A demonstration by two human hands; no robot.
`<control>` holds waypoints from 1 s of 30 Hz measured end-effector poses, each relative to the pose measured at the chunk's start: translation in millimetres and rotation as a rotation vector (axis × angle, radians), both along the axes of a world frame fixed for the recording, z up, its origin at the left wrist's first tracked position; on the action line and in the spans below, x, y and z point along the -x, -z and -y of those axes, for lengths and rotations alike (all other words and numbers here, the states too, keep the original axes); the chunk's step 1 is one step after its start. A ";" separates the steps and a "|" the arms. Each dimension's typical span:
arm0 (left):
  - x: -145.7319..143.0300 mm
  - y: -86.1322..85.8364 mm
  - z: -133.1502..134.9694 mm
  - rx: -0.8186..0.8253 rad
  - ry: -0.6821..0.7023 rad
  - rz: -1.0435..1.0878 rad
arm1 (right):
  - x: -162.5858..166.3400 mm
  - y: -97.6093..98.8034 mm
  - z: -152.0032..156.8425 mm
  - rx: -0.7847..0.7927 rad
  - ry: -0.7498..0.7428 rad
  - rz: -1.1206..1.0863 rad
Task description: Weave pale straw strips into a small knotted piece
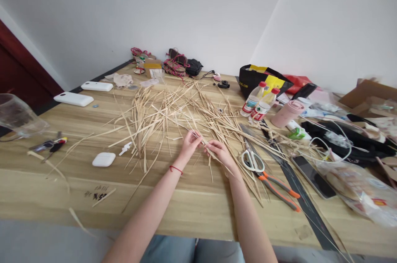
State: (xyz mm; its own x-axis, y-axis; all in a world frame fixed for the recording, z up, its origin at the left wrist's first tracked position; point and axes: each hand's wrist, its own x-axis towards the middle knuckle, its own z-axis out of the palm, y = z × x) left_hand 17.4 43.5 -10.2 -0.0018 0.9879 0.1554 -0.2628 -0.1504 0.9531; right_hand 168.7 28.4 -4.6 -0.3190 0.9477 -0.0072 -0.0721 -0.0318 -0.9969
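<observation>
A loose heap of pale straw strips (169,114) is spread over the middle of a wooden table (192,209). My left hand (190,142), with a red string round its wrist, pinches thin strips at the heap's near edge. My right hand (217,150) sits right beside it, its fingers closed on a straw strip (214,156) that runs down toward me. The two hands almost touch.
White-handled scissors (252,160) and orange-handled pliers (276,188) lie just right of my right hand, then a long dark ruler (297,188) and a phone (313,176). Two bottles (257,104) and a pink cup (288,113) stand further right. A white earbud case (104,159) lies left.
</observation>
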 end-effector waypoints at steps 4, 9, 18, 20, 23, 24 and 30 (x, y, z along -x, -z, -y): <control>5.1 -4.2 0.4 -0.028 0.083 -0.036 | -1.5 -0.6 -0.7 0.025 0.015 -0.022; 15.2 -8.2 3.0 -0.087 0.205 -0.099 | -3.2 -3.4 3.6 0.040 0.039 -0.056; 10.6 1.8 0.2 -0.163 0.145 -0.169 | -4.7 -9.8 7.2 0.061 0.027 -0.130; 7.5 4.7 -0.8 -0.205 0.078 -0.202 | -4.7 -9.7 7.5 0.072 0.022 -0.142; 5.2 5.4 -0.5 -0.306 -0.039 -0.292 | -4.4 -8.7 8.2 0.088 0.020 -0.178; 4.9 4.6 0.0 -0.341 -0.079 -0.318 | -4.3 -8.0 8.1 0.092 0.018 -0.200; 3.7 -4.8 4.4 -0.533 -0.185 -0.370 | -6.2 -4.5 5.3 0.140 -0.024 -0.294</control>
